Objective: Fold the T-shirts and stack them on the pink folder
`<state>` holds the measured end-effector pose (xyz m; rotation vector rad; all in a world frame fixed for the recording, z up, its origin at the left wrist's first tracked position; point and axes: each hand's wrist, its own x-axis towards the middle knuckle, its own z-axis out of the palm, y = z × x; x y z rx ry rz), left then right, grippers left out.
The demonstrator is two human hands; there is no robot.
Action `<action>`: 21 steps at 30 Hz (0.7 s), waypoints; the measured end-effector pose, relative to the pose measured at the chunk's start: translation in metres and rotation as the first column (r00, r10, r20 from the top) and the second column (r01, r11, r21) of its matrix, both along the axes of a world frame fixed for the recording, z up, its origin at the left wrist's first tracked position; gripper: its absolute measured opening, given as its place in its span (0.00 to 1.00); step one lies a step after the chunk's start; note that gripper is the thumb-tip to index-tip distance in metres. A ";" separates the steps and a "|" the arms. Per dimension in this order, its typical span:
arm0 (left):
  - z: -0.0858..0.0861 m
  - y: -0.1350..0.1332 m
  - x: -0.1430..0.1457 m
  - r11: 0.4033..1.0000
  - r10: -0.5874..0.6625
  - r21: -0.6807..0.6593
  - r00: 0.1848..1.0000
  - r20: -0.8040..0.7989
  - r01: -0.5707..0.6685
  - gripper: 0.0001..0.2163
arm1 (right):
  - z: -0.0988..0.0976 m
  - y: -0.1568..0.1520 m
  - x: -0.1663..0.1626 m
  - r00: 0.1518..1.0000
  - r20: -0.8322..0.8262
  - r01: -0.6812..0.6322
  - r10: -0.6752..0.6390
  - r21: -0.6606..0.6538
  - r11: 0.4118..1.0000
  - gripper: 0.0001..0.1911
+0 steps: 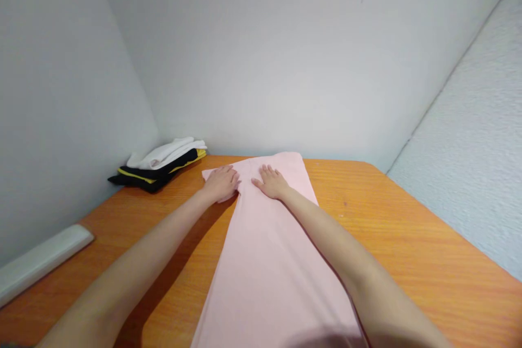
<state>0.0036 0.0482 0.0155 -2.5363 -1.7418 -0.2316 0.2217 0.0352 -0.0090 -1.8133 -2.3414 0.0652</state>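
A pink T-shirt [273, 261], folded lengthwise, stretches over the wooden table from the near edge toward the far wall. Its sleeve sticks out to the left at the far end. On that sleeve rests my left hand [222, 182], palm down with the fingers extended. My right hand [271, 181] lies flat on the upper part of the shirt, fingers spread. Neither hand grips the cloth. Part of the sleeve is hidden under my left hand.
At the back left corner of the table [391, 217] sits a stack of folded clothes [163, 163] in white, black and yellow. A long white bar-shaped object [44, 261] lies along the left edge. Walls [261, 65] stand behind and at both sides.
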 end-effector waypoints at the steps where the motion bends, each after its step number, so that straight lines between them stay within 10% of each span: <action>1: -0.006 -0.005 0.003 0.999 -0.028 -0.042 0.999 -0.020 0.028 0.23 | 0.003 -0.004 0.000 1.000 0.002 0.004 -0.004 0.020 1.000 0.40; 6: -0.026 -0.020 -0.001 0.991 -0.018 -0.135 0.997 -0.076 0.008 0.31 | 0.000 -0.060 0.023 0.992 0.005 0.123 -0.124 0.045 0.991 0.43; 13: -0.027 -0.013 -0.007 0.989 -0.053 -0.144 0.993 -0.102 0.038 0.31 | -0.007 -0.107 0.071 0.999 0.000 -0.039 0.039 -0.011 0.999 0.43; 21: 0.012 -0.061 0.017 0.989 -0.085 0.112 0.989 -0.123 0.099 0.28 | 0.014 -0.130 0.068 0.992 -0.052 -0.106 0.111 0.094 0.990 0.37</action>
